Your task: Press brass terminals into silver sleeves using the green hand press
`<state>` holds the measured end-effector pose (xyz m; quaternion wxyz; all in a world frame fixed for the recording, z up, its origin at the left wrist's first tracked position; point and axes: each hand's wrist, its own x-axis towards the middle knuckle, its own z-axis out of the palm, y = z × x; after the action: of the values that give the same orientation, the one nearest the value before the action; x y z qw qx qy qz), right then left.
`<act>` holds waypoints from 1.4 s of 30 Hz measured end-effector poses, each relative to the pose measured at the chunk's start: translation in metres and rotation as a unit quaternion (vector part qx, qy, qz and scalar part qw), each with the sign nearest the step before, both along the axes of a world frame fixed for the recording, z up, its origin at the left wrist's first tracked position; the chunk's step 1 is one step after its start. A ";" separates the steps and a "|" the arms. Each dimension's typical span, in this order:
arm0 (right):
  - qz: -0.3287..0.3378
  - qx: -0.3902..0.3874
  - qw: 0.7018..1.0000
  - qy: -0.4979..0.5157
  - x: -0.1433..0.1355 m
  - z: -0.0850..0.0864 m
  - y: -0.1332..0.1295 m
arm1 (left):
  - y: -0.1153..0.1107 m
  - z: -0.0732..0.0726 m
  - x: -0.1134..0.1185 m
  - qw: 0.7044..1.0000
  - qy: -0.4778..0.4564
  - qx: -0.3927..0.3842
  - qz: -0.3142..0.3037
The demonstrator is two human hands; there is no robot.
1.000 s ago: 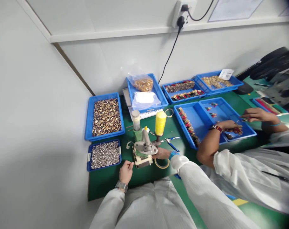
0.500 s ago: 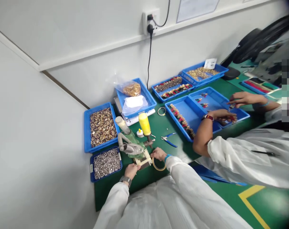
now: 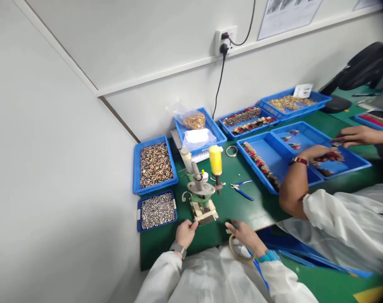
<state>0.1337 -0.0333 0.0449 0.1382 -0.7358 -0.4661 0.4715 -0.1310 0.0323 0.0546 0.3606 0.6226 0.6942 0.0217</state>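
A small green and grey hand press [image 3: 201,191] stands on the green table, with a yellow-wrapped handle [image 3: 215,160] and strips of cream tape on its base [image 3: 204,212]. My left hand [image 3: 185,234] is closed at the near left corner of the base, thumb and fingers pinched; what is between them is too small to make out. To the right of the press and apart from it, my right hand [image 3: 244,235] holds a roll of masking tape [image 3: 233,251], which hangs below the fingers. A bit of pale tape shows at the fingertips.
Blue trays hold brass-coloured pieces [image 3: 155,166] and silver pieces [image 3: 158,211] on the left. Blue-handled pliers [image 3: 243,191] lie right of the press. A bagged tray [image 3: 218,141] sits behind. A co-worker's hands [image 3: 322,152] work over a blue tray [image 3: 254,168] at right.
My right hand has drawn away from the press toward me and to the right, carrying the tape roll. My left hand stays near the base corner. The camera view has shifted left.
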 end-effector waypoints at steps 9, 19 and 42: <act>0.011 -0.107 0.993 0.043 -0.039 0.001 0.094 | 0.033 0.011 0.031 0.995 0.024 -0.086 -0.034; -0.084 -0.130 0.976 0.156 -0.031 -0.016 0.086 | 0.041 -0.006 0.010 0.976 -0.119 -0.180 -0.010; -0.078 -0.102 0.983 0.131 -0.035 0.000 0.084 | 0.046 -0.017 0.012 0.984 -0.113 -0.140 -0.019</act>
<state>0.0987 0.0507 0.0445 0.1590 -0.7120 -0.3347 0.5965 -0.1194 0.0780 0.0378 0.5204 0.5727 0.6333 -0.0126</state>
